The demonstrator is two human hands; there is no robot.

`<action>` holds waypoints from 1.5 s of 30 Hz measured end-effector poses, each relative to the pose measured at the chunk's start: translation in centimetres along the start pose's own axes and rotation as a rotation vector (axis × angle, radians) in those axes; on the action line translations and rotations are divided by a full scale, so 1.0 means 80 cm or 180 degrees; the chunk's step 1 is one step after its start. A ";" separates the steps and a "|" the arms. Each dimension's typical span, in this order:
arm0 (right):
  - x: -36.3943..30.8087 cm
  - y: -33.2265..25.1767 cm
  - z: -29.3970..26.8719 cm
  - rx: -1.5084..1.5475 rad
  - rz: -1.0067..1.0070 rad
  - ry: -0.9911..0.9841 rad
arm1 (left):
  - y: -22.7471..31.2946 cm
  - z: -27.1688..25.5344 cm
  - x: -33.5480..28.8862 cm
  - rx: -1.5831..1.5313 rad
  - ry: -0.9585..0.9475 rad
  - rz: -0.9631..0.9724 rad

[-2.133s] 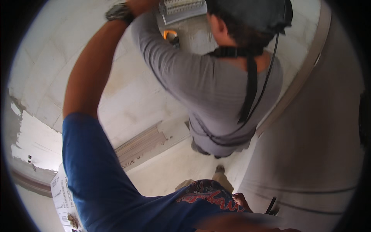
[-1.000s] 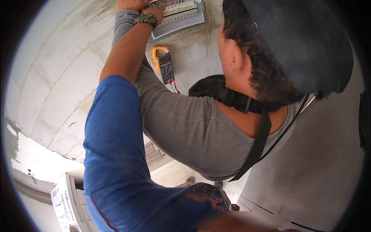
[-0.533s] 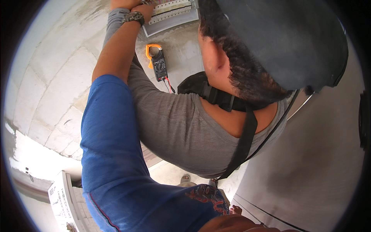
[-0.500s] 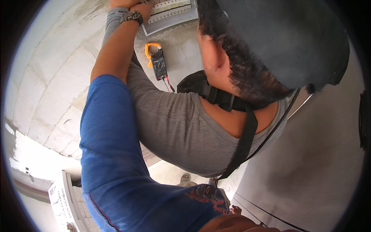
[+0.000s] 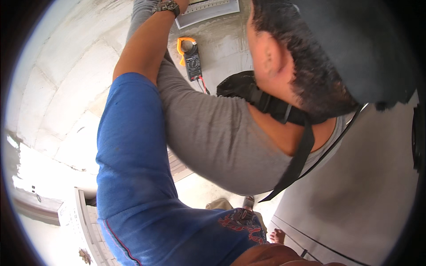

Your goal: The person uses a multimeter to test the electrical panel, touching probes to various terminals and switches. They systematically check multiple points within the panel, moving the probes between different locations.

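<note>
My left arm, in a blue sleeve, reaches up to the breaker panel (image 5: 208,13) at the top edge. Only a small part of my left hand (image 5: 181,4) shows there, below a patterned wristwatch (image 5: 166,7). Its fingers are cut off by the picture edge, so I cannot see what they hold or touch. A co-worker's grey-sleeved arm (image 5: 208,119) runs up beside mine, and their hand is out of view. Below the panel, a clamp meter (image 5: 193,62) with an orange jaw and black body rests against the grey wall, leads hanging from it. My right hand does not show.
The co-worker's dark cap (image 5: 359,48) and shoulder fill the right of the view close to me, with a black strap (image 5: 293,164) across their back. A block wall (image 5: 57,97) stands at left. A white box-like object (image 5: 77,226) is at lower left.
The view has shifted, so the panel, the clamp meter and the co-worker sit further right and higher. My left hand has mostly slipped past the top edge.
</note>
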State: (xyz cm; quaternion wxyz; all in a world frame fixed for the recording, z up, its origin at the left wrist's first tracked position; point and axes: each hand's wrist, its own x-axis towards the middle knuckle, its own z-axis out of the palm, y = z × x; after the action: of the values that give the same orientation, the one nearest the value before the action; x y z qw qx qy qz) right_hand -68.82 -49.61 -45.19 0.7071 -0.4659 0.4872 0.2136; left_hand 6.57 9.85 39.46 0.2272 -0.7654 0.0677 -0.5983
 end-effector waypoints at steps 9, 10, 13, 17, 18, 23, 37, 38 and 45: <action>-0.058 0.083 0.096 0.0315 -0.0476 0.1049 | 0.048 0.005 -0.031 -0.0245 -0.0805 0.0396; -0.058 0.106 0.106 0.0137 -0.0191 0.0798 | 0.059 0.006 -0.038 -0.0276 -0.0953 0.0441; -0.060 0.174 0.121 -0.0024 0.0243 0.0147 | 0.084 0.007 -0.059 -0.0275 -0.1308 0.0578; -0.054 0.232 0.125 0.0008 0.0493 0.0089 | 0.103 0.012 -0.069 -0.0273 -0.1614 0.0658; -0.054 0.238 0.124 0.0044 0.0492 0.0079 | 0.104 0.016 -0.069 -0.0262 -0.1679 0.0669; -0.053 0.207 0.120 0.0643 0.0335 -0.0130 | 0.120 0.034 -0.077 -0.0288 -0.1910 0.0749; -0.084 0.127 0.117 -0.0129 -0.0076 0.1230 | 0.151 0.001 -0.095 -0.0122 -0.2615 0.1510; -0.083 0.139 0.123 -0.0152 0.0031 0.1227 | 0.155 -0.022 -0.089 -0.0144 -0.2684 0.1740; -0.091 0.183 0.167 -0.0441 0.0198 0.0815 | 0.130 -0.271 -0.093 -0.1338 -0.1890 0.1102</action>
State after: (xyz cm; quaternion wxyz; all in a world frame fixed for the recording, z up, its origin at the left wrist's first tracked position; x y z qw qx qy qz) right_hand -76.47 -29.96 -44.08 0.5984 -0.5217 0.5717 0.2072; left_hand -14.23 -2.35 32.29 0.1729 -0.9120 0.2480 -0.2772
